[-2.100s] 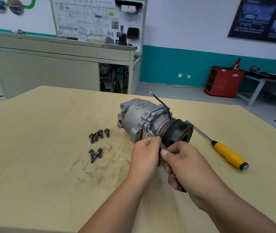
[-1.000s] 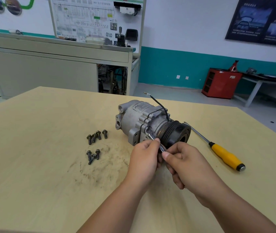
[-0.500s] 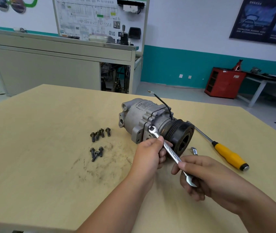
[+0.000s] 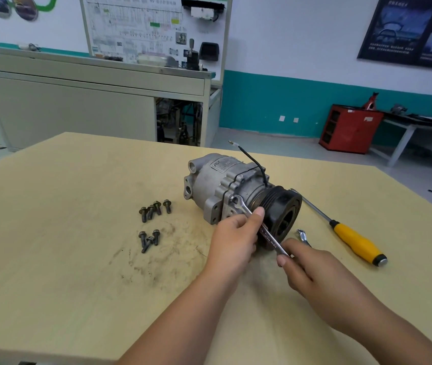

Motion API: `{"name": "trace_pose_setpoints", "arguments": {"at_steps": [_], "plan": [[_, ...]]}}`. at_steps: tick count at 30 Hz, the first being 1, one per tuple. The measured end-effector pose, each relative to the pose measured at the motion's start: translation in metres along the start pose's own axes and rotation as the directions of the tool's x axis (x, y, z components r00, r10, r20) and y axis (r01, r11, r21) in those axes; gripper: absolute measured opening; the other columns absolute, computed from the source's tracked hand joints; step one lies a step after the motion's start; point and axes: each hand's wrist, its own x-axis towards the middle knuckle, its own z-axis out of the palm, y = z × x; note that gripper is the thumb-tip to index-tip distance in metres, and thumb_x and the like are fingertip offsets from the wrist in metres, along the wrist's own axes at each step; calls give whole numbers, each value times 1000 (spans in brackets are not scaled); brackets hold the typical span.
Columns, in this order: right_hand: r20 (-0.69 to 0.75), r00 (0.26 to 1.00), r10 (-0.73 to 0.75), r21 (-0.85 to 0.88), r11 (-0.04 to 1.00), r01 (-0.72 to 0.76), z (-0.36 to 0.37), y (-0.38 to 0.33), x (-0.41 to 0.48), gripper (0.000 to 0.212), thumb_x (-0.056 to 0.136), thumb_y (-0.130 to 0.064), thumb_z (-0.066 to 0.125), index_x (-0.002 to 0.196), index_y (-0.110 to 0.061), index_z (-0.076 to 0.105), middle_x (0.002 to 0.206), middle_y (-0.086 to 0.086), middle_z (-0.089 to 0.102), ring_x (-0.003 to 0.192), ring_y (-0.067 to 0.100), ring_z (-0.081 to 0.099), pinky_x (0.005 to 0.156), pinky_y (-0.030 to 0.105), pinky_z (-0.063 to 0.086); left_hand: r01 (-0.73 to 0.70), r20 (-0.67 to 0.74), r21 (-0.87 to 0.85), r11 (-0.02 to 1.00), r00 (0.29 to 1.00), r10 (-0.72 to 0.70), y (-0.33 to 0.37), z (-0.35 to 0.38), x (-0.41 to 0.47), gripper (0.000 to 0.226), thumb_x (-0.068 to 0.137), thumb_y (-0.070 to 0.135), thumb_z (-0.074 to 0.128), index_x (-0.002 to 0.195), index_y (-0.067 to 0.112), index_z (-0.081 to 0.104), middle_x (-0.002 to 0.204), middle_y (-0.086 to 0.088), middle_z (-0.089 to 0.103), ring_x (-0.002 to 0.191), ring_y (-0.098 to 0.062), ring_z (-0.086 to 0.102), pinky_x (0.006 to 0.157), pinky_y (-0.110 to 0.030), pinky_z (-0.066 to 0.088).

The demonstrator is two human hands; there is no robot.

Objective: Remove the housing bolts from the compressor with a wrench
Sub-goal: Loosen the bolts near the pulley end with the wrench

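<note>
Left hand [image 4: 236, 241] and right hand [image 4: 312, 270] pinched the silver wrench [image 4: 270, 239], its head on the grey compressor [image 4: 217, 180] mid-frame.

The silver-grey cast compressor [image 4: 225, 185] lies on its side on the surface [image 4: 78, 259], its black grooved pulley [image 4: 286, 209] facing right and toward the viewer, a black wire [image 4: 251, 159] arching up from its top. A slim silver wrench [image 4: 270, 237] has its head set against the housing flange; its shaft slants down-right, held by the left hand [image 4: 236, 241] near the head and pinched by the right hand [image 4: 312, 272] at the lower end. Dark loose bolts [image 4: 154, 210] lie in two clusters left of the compressor.
</note>
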Motion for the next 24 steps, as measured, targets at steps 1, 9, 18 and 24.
{"name": "trace_pose_setpoints", "arguments": {"at_steps": [1,9,18,24], "plan": [[-1,1000,3,-40,999,-3,0,-1,0,19,99,-37,37,81,-29,38,64,-4,44,56,7,42,54,21,33,-7,-9,11,1000,1000,7,-1,0,1,47,90,37,59,52,22,35,44,9,30,40,-9,26,40,-20,21],[-20,1000,-11,-21,1000,11,6,0,-2,17,99,-36,36,83,-32,41,61,-10,47,56,5,43,52,23,31,-57,-70,99,993,995,64,-4,-3,5,49,87,38,61,51,24,30,53,2,27,49,-15,23,50,-31,18],[94,981,171,737,650,-184,18,-4,-9,29,100,-16,38,81,-6,56,44,-1,34,37,10,25,38,18,24,-118,-55,174,978,990,129,-4,-3,1,54,87,40,63,47,22,31,47,6,26,49,-15,24,51,-30,21],[214,955,205,939,228,-259,17,-13,-7,29,98,-13,38,78,1,52,41,3,25,31,8,16,36,13,17,-165,-76,220,961,980,186,-2,-4,2,56,87,39,63,48,21,27,42,11,23,43,-9,21,44,-24,20]]}}
